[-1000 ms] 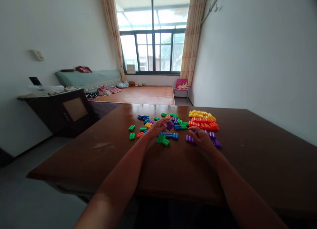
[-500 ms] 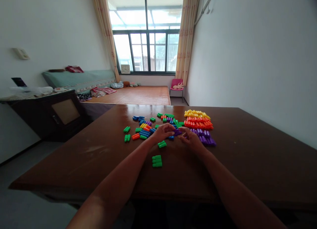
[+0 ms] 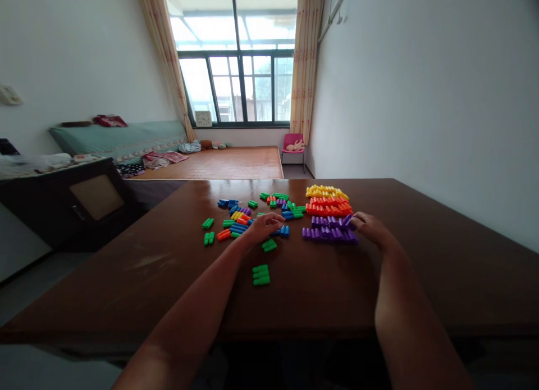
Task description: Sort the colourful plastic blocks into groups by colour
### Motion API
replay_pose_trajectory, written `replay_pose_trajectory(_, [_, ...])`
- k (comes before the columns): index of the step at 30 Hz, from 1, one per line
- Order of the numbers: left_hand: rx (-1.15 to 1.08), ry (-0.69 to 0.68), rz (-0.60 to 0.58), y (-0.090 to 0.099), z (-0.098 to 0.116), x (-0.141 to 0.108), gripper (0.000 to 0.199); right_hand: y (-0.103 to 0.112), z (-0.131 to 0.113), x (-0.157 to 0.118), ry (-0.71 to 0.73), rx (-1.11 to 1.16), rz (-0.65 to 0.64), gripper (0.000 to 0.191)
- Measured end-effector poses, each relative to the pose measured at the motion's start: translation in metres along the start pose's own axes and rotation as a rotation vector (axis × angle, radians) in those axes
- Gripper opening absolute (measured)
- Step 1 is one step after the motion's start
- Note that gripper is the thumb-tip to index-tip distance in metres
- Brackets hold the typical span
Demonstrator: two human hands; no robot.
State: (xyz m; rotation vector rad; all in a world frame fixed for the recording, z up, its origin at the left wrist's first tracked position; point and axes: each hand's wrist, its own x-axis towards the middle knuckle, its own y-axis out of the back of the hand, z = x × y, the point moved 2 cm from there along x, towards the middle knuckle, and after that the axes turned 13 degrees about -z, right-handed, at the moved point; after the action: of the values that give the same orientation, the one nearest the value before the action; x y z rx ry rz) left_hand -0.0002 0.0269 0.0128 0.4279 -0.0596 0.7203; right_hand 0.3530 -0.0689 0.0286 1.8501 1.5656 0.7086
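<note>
My right hand (image 3: 373, 230) is closed, its fingertips pinching a purple plastic block (image 3: 347, 220) at the right end of the purple rows. These purple blocks (image 3: 326, 234) lie side by side in two rows, made of joined rounded tubes. Over the mixed pile, my left hand (image 3: 264, 227) hovers with loosely curved fingers and no block visible in it. Blue blocks (image 3: 284, 231) lie just beside its fingertips, and a green block (image 3: 269, 245) sits below it. Nearer the table's front is a three-tube green block (image 3: 261, 275).
Behind the purple rows are orange blocks (image 3: 328, 206) and yellow blocks (image 3: 327, 191), also in rows. Loose green, blue, orange and yellow pieces spread across the left middle of the brown table (image 3: 168, 277). A dark cabinet (image 3: 67, 202) stands left, a bed (image 3: 227, 162) beyond.
My hands have parted. The right one moved right to the purple rows with a purple block; the left let go and stays over the pile. The view has turned slightly right.
</note>
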Motion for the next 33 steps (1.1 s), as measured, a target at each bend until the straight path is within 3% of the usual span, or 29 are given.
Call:
replay_pose_trajectory(6, [-0.027, -0.012, 0.037, 0.007, 0.003, -0.002, 0.034, -0.005, 0.0, 0.0, 0.001, -0.188, -0.11, 0.025])
replay_pose_trajectory(15, [-0.056, 0.011, 0.033, 0.009, -0.001, -0.002, 0.033, -0.006, 0.006, 0.004, -0.028, 0.063, 0.068, 0.025])
replay_pose_trajectory(21, [-0.006, 0.014, 0.048, 0.014, 0.0, -0.003, 0.036, -0.012, 0.008, 0.007, -0.053, -0.078, -0.053, 0.03])
replay_pose_trajectory(25, [0.045, -0.006, -0.001, 0.017, 0.009, -0.007, 0.036, -0.016, 0.003, 0.007, -0.032, -0.064, -0.101, 0.036])
replay_pose_trajectory(33, [0.056, 0.017, -0.08, 0.015, 0.018, -0.011, 0.035, -0.018, 0.009, 0.011, -0.044, -0.17, -0.062, 0.033])
